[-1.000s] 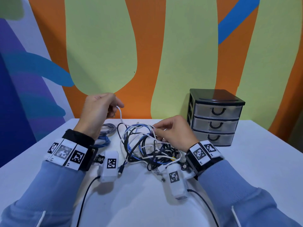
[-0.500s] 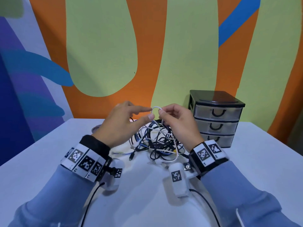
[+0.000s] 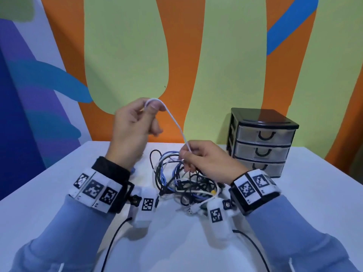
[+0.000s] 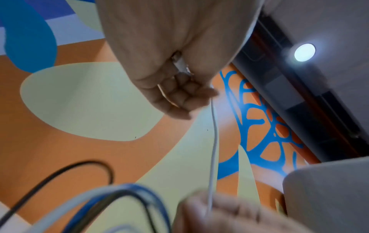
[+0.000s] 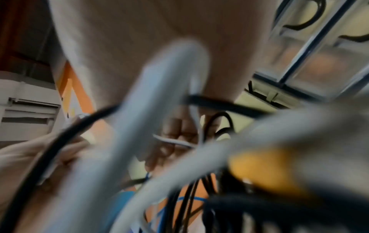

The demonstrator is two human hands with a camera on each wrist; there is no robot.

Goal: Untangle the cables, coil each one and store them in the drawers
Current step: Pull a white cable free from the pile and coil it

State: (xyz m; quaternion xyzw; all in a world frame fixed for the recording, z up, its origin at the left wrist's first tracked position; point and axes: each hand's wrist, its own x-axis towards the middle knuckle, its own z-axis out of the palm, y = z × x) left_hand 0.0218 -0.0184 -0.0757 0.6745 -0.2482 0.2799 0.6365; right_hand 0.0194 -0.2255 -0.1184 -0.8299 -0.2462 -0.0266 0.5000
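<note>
A tangle of black, blue and white cables (image 3: 182, 181) lies on the white table (image 3: 294, 193) between my wrists. A thin white cable (image 3: 174, 122) runs taut from my raised left hand (image 3: 137, 122) down to my right hand (image 3: 204, 158), which pinches it just above the tangle. The cable loops over the left hand's curled fingers, and its white end (image 4: 180, 64) sits inside that fist. In the left wrist view the white cable (image 4: 213, 141) drops straight to the right hand's fingers (image 4: 229, 211). The right wrist view is blurred by cables (image 5: 159, 110) close to the lens.
A small black three-drawer unit (image 3: 261, 142) with clear drawers, all closed, stands at the back right of the table. A painted orange, green and blue wall rises behind. Black leads (image 3: 114, 244) run from the wrist cameras toward me.
My hands were together at the loop of white cable; the left hand has since risen up and to the left, drawing the cable out, while the right hand dropped to the tangle.
</note>
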